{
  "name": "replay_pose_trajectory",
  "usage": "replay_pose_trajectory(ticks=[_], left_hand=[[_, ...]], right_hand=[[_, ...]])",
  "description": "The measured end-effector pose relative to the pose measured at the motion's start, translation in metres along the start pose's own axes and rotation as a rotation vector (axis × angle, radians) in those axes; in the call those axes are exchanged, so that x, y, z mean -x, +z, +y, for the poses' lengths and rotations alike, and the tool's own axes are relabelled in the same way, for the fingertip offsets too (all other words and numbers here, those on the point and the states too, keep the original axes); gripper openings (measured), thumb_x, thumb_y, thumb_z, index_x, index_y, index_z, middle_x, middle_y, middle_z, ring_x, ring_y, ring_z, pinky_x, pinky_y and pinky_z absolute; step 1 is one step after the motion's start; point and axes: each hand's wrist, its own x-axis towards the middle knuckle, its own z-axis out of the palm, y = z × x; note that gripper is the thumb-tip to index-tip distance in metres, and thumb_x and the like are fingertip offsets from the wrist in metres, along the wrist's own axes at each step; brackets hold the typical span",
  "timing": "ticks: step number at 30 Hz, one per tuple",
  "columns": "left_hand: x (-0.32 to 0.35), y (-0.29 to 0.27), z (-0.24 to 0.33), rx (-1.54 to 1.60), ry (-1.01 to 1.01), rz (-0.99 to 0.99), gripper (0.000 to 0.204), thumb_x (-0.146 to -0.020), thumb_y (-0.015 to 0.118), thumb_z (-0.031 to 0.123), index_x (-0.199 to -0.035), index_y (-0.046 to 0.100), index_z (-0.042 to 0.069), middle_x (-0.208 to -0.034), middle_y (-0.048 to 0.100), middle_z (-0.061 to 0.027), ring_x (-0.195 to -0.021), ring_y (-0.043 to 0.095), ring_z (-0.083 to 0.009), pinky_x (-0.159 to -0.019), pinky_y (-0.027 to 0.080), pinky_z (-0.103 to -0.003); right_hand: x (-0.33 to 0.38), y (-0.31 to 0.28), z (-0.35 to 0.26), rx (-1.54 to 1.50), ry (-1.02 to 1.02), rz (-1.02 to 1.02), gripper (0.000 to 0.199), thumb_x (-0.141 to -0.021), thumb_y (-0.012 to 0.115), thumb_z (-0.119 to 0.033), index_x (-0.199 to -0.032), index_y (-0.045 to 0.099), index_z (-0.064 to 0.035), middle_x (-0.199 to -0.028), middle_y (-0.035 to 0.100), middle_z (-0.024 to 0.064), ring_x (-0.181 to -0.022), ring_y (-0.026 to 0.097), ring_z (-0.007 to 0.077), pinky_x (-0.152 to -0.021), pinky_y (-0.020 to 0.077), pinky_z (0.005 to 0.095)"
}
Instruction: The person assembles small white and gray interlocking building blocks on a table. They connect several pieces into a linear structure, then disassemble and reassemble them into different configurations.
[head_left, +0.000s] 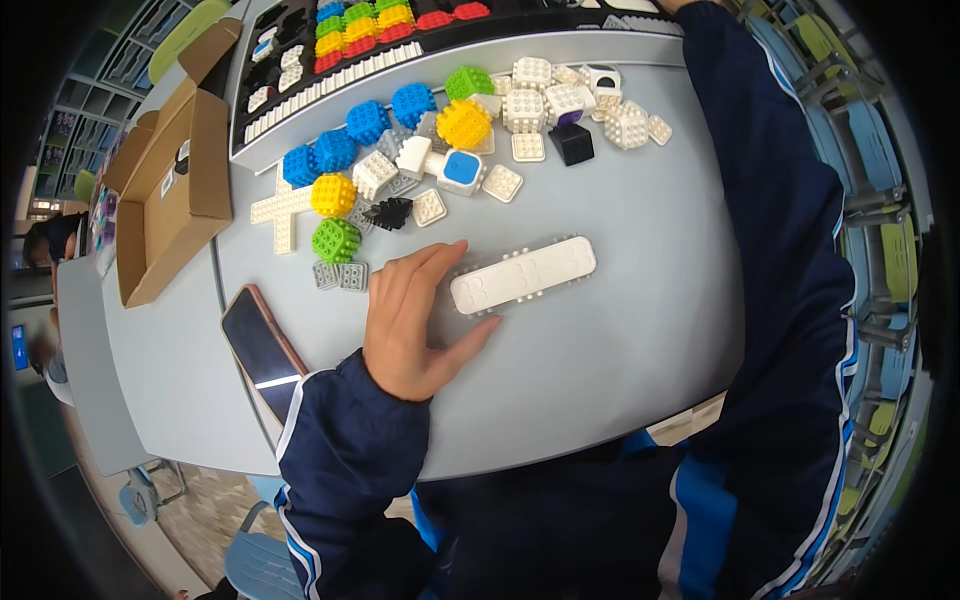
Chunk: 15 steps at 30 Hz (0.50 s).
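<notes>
White studded bar (523, 275) lies flat on the grey table (600, 380), smooth side up, with little bumps poking out along its long edges. Its long way runs slantwise, from near the left hand (408, 320) up and away to the right. The left hand is much the nearer one, and the bar sits just to its right, with the bar's left end facing the gap of the grip. That grip is spread wide like a big letter C — fingers on the far side, thumb (478, 342) on the near side — and it is not pinching anything. The thumb tip is right beside the bar's near edge; I cannot tell if they touch. The right hand (675, 4) is far off at the top edge, mostly out of sight, so I cannot tell what its grip is doing. Past the bar is a messy pile: a white square tile (429, 208), a black wedge block (571, 145), a yellow block (463, 125) and more. They stand between the bar and the big tray (560, 50). Close by the left knuckles are two grey tiles (340, 276) and a green block (335, 240). A phone (262, 340) lies left of the hand, and an open cardboard box (195, 190) sits farther back.
</notes>
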Motion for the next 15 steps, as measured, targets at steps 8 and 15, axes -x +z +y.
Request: replay_pose_trajectory(ticks=[8, 15], left_hand=[[0.003, -0.002, -0.003, -0.006, -0.012, -0.019, 0.067, -0.072, 0.086, 0.01, -0.133, 0.06, 0.002, -0.12, 0.065, -0.0148, -0.106, 0.06, -0.0322, -0.092, 0.043, -0.039], [-0.002, 0.005, -0.006, 0.026, 0.063, 0.021, 0.061, -0.076, 0.083, 0.009, -0.132, 0.06, 0.002, -0.115, 0.067, -0.0112, -0.103, 0.058, -0.0307, -0.09, 0.044, -0.039]], right_hand=[[-0.025, 0.039, -0.011, -0.124, 0.175, 0.096, 0.029, -0.083, 0.078, -0.024, -0.102, 0.079, -0.0031, -0.104, 0.075, 0.0197, -0.11, 0.068, 0.0372, -0.101, 0.0486, 0.0493], [0.014, -0.011, -0.008, -0.888, -0.09, 0.454, 0.015, -0.085, 0.08, -0.013, -0.09, 0.073, -0.0004, -0.08, 0.075, 0.0114, -0.075, 0.071, 0.0182, -0.069, 0.0544, 0.0311]])
